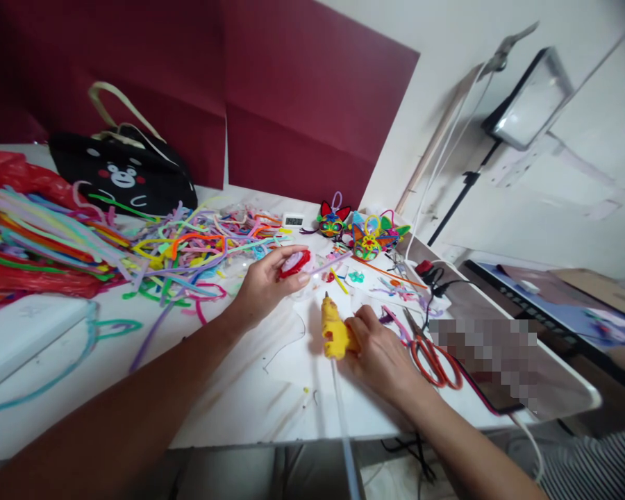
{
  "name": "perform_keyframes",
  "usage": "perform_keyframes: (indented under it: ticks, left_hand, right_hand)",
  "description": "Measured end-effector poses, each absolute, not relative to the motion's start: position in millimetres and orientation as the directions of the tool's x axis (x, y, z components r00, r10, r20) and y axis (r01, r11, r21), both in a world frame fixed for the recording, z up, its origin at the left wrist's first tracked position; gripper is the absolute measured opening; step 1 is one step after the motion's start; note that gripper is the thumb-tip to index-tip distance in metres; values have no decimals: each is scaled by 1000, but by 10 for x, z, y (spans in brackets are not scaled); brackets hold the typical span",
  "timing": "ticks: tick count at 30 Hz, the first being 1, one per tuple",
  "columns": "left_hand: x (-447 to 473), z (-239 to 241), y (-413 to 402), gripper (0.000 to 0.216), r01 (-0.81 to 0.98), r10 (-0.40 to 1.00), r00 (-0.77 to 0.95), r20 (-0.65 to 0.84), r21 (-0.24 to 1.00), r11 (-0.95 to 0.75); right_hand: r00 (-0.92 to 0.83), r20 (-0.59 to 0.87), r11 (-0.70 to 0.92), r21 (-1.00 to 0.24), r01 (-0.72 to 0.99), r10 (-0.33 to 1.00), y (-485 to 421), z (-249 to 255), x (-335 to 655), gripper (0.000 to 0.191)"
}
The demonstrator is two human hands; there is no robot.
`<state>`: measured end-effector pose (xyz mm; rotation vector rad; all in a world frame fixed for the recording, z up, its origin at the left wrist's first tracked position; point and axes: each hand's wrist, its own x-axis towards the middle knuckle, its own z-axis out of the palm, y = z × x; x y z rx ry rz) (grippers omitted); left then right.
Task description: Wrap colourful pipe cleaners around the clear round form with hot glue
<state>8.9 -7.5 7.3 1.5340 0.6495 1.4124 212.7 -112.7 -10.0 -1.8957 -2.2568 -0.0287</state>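
Note:
My left hand (260, 288) is closed on a red and pale pink pipe-cleaner piece (294, 264), held above the white table. A lilac pipe cleaner (330, 263) sticks out to the right near this piece; whether it is joined to it I cannot tell. In my right hand (378, 351) is a yellow hot glue gun (333, 332), its nozzle pointing away from me. A long translucent glue stick (339, 403) trails from its back end. Gun and red piece are apart. Orange-handled scissors (428, 357) lie just right of my right hand.
Loose pipe cleaners (187, 239) heap across the left and back, beside a black bag (122, 173). Several colourful pipe-cleaner figures (367, 239) stand at the back near a small digital clock (293, 220). A dark-screened device (492, 375) lies right; a lamp (531, 101) rises behind.

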Motion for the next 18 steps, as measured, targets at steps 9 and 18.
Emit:
perform_keyframes:
  ticks: [9,18]
  left_hand:
    - [60,69,-123,60,-246,816,329,475,878,-411]
    - [31,68,-133,59,-211,766,474,435,900,-381]
  right_hand:
    - [12,497,385,-685,618,867,-1340,134,2566,17]
    - [10,325,309,-909,279,946,-1541,-30,2669,23]
